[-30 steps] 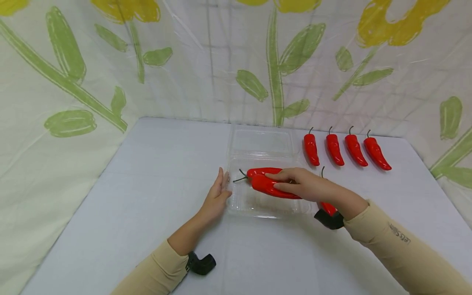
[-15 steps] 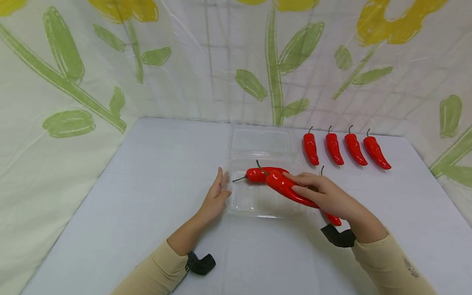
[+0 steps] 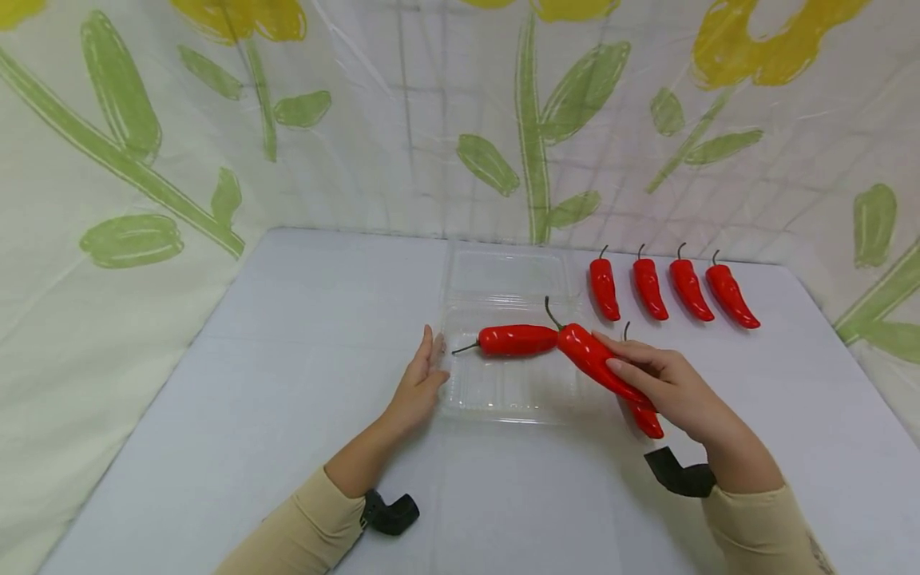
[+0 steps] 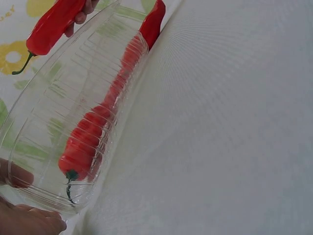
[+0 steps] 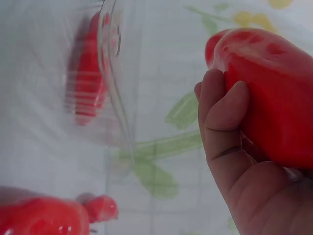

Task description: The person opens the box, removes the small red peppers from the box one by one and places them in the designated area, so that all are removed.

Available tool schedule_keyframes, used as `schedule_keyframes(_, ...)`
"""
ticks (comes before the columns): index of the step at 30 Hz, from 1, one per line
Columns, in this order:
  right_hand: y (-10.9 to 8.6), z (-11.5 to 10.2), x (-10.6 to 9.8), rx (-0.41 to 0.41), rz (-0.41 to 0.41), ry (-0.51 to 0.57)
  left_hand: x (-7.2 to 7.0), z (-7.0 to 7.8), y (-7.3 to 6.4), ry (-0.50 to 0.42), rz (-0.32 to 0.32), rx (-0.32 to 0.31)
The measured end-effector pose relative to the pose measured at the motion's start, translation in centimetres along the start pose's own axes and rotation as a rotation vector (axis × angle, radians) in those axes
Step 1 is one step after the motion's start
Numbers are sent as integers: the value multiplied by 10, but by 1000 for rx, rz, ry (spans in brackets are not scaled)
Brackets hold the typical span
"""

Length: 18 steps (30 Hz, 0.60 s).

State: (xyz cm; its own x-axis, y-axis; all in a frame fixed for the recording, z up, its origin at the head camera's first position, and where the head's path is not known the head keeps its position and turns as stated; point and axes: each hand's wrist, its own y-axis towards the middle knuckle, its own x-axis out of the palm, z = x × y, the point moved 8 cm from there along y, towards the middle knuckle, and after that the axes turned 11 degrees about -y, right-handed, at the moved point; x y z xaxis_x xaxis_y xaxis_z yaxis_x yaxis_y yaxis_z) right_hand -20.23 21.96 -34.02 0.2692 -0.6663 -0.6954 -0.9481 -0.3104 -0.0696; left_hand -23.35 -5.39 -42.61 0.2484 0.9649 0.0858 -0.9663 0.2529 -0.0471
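In the head view my right hand pinches a red chili pepper between thumb and fingers. It is held above the right edge of a clear plastic box, tilted with its green stem up and to the left. Another red chili pepper lies sideways inside the box, stem toward the left. My left hand rests against the box's left side with its fingers straight; the left wrist view shows the fingers at the box's end wall. Partly hidden under the right hand, one more chili pepper lies right of the box.
Several red chili peppers stand in a row at the back right of the white table. The box's clear lid lies folded back behind it. A flower-printed curtain hangs along the table's rear edge.
My right hand has drawn the pinched chili pepper up and to the right, away from the one in the box, turning its stem upward. The left hand stays at the box.
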Motion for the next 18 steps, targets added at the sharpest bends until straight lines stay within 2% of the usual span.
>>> schedule_keyframes(10,-14,35,-29,100,107,-26,0,-2,1,-31,-15,1)
schedule_keyframes(18,-26,77,-46,292,131,0,2,2,-2,-17,-19,29)
